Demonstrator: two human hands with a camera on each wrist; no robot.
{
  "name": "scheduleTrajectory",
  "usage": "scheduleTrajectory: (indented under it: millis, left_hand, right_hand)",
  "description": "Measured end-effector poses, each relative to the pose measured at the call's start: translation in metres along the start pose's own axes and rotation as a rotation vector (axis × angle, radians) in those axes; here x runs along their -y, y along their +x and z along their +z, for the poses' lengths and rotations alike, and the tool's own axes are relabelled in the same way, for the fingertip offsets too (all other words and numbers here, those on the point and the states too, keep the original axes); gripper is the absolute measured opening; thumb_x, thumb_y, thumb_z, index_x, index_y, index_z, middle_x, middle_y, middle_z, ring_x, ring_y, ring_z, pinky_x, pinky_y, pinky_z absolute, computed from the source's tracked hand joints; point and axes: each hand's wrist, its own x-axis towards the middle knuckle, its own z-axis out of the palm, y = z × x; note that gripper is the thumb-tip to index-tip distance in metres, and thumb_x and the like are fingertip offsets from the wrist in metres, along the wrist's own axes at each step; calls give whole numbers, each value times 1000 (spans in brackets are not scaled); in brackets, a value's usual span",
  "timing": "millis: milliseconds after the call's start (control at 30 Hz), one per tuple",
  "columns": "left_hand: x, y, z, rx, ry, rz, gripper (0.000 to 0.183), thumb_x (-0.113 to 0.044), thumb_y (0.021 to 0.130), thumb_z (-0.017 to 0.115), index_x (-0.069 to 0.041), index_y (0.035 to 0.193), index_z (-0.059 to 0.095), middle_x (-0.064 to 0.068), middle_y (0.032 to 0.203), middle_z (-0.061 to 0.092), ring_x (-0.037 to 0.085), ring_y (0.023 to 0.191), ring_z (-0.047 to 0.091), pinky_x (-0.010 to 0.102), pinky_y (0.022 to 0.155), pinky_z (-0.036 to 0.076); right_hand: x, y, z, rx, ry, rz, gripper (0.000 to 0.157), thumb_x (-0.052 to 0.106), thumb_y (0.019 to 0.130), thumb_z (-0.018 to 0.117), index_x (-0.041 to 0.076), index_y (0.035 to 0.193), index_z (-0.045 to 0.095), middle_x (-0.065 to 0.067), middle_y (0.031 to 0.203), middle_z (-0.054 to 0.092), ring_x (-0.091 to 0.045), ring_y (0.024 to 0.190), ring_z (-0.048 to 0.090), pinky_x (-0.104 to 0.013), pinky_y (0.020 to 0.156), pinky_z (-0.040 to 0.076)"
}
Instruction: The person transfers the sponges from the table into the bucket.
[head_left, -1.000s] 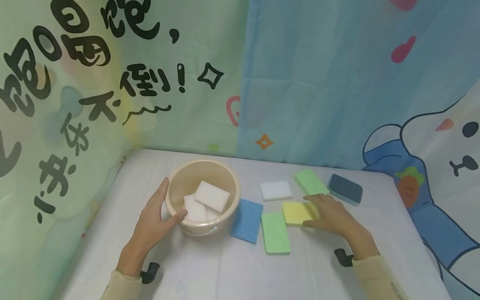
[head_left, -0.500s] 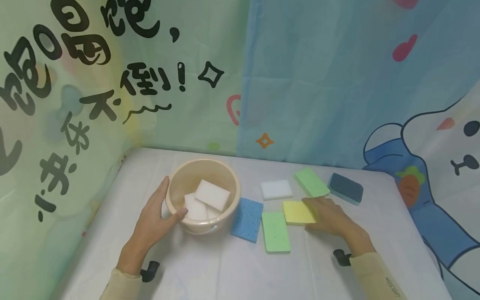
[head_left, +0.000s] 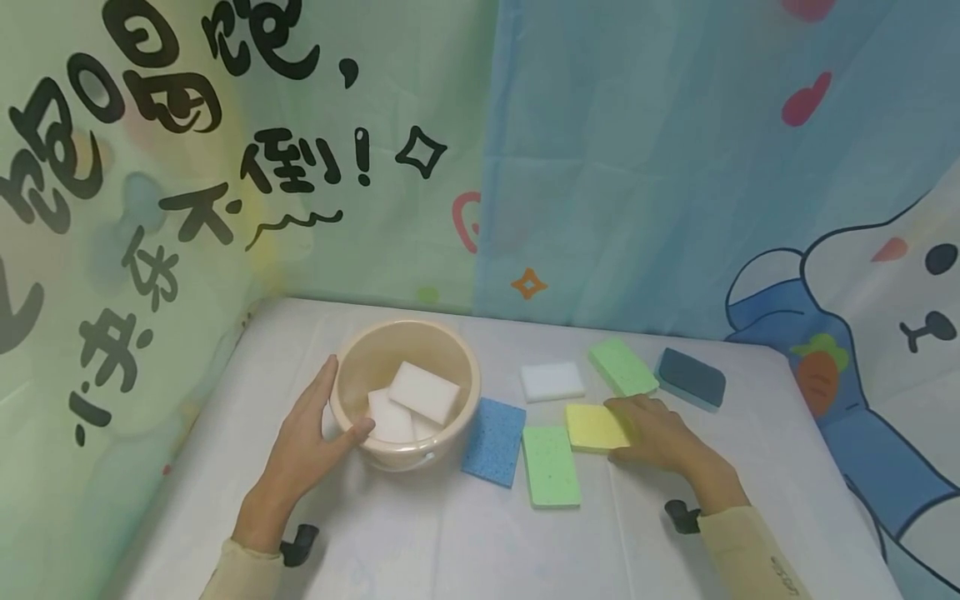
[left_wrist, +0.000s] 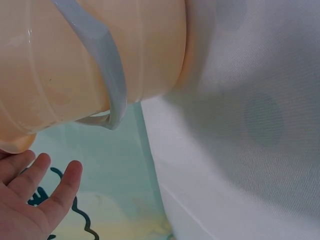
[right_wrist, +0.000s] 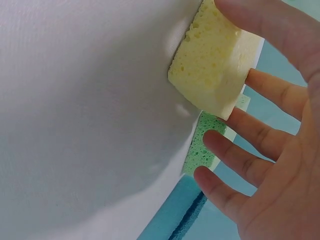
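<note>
My left hand point(head_left: 307, 450) rests against the left side of a cream bucket point(head_left: 341, 392), its thumb at the near rim. In the left wrist view the fingers point(left_wrist: 62, 192) are straight and spread beside the rim. Several white sponges point(head_left: 425, 392) lie inside the bucket. My right hand point(head_left: 660, 433) pinches the right end of a yellow sponge point(head_left: 596, 427) low at the table. From the right wrist view, the thumb touches one long side of this sponge and fingertips touch the other; the remaining fingers are spread.
Right of the bucket lie a blue sponge point(head_left: 495, 442), a near green sponge point(head_left: 551, 467) and a white sponge point(head_left: 552, 382). Another green sponge point(head_left: 622, 365) and a dark blue-grey sponge point(head_left: 691, 377) lie farther back. Printed curtains point(head_left: 637, 208) hang behind the white table point(head_left: 487, 550).
My right hand's fingers and thumb have closed in on the end of the yellow sponge. The left hand, bucket and other sponges have stayed in place.
</note>
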Motion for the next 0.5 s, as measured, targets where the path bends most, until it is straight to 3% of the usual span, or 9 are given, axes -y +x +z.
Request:
scheduleTrajectory:
  millis: [500]
  left_hand:
    - [0, 0, 1, -2, 0, 4, 96, -49, 90, 71, -9, 161, 20, 8, 164, 22, 32, 148, 24, 57, 115, 26]
  right_hand:
    - [-2, -6, -1, -32, 40, -2, 73, 32, 76, 86, 2, 135, 56, -20, 123, 57, -37, 107, 52, -59, 90, 46]
